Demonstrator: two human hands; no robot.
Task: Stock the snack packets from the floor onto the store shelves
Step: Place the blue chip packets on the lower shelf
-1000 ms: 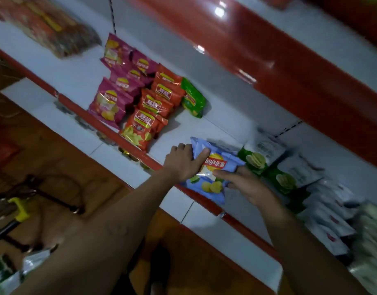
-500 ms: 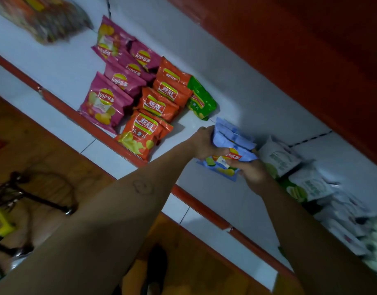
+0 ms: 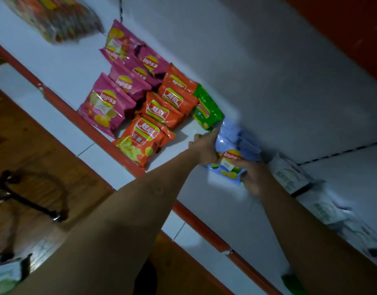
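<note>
Step in hand: seating a stack of blue packets [image 3: 230, 150] upright on the white shelf [image 3: 268, 86]. The left hand [image 3: 204, 149] presses flat against the stack's left side; the right hand [image 3: 252, 175] cups its lower right corner, so the two squeeze the stack between them. Next move, as I judge it: push the stack back and release without letting it topple. Just left of the left hand lie a green packet [image 3: 207, 110], orange packets [image 3: 160, 116] and pink packets [image 3: 117, 92]; right of the right hand, blurred white packets [image 3: 290, 177].

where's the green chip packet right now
In the head view the green packet lies on the white shelf left of centre, between the orange packets and the blue packets.
</note>
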